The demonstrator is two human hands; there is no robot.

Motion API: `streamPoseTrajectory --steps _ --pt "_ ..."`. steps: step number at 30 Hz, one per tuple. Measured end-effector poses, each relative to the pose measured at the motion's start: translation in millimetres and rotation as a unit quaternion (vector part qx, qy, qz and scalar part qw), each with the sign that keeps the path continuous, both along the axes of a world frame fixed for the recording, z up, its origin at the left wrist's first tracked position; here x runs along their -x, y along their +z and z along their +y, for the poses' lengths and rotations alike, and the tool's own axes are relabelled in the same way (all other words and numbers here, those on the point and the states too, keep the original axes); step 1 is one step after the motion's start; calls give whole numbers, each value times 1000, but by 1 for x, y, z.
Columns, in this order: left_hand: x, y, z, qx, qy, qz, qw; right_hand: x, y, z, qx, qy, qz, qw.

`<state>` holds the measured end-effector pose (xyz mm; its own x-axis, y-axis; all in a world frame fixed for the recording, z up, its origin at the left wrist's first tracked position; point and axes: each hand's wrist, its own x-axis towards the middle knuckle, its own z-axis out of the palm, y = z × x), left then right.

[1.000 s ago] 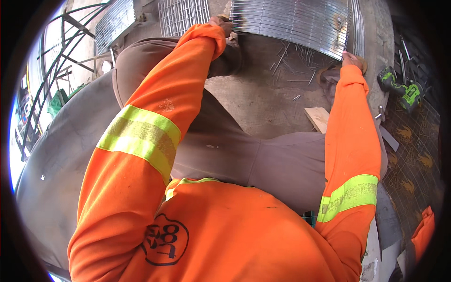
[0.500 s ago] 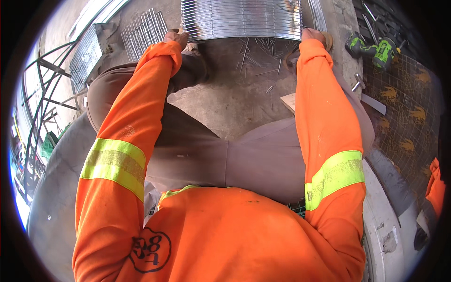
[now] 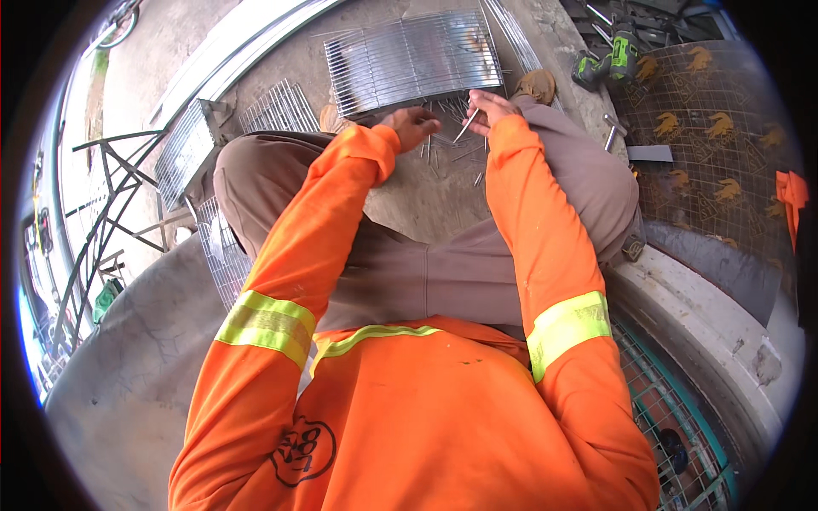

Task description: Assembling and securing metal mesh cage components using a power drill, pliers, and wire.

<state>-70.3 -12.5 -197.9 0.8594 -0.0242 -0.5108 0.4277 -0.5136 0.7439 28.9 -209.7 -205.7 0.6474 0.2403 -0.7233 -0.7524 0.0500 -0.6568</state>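
In front of my knees, my right hand (image 3: 494, 109) pinches a short thin metal rod (image 3: 465, 128) that slants down to the left. My left hand (image 3: 413, 126) hovers a little to the left of it, fingers loosely bent and apart, with nothing plainly in them. Beyond both hands a shiny metal grille (image 3: 413, 60) of close parallel bars rests on the ground, apart from my fingers. Loose short rods (image 3: 456, 153) lie scattered on the concrete beneath my hands.
More wire grilles, one a mesh panel (image 3: 281, 111), stand at the left beside a black metal frame (image 3: 111, 192). Long bars (image 3: 515, 38) lie at the far right. Green power drills (image 3: 622, 55), a hammer (image 3: 612, 132) and a dark patterned sheet (image 3: 707, 145) are to the right.
Both hands have let go of the grille's near corners and come back toward each other. The right hand now has a short rod; the grille now appears tilted.
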Motion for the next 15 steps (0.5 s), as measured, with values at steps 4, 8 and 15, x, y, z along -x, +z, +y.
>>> streamPoseTrajectory --steps 4,8,15 --pt "-4 44 -50 137 -12 150 979 13 1 -32 1 17 1 1000" --pt "7 38 -43 158 -61 114 979 24 21 -14 -16 32 13 999" --pt "13 26 -37 -129 -25 -22 991 34 -3 -18 311 181 -260 896"
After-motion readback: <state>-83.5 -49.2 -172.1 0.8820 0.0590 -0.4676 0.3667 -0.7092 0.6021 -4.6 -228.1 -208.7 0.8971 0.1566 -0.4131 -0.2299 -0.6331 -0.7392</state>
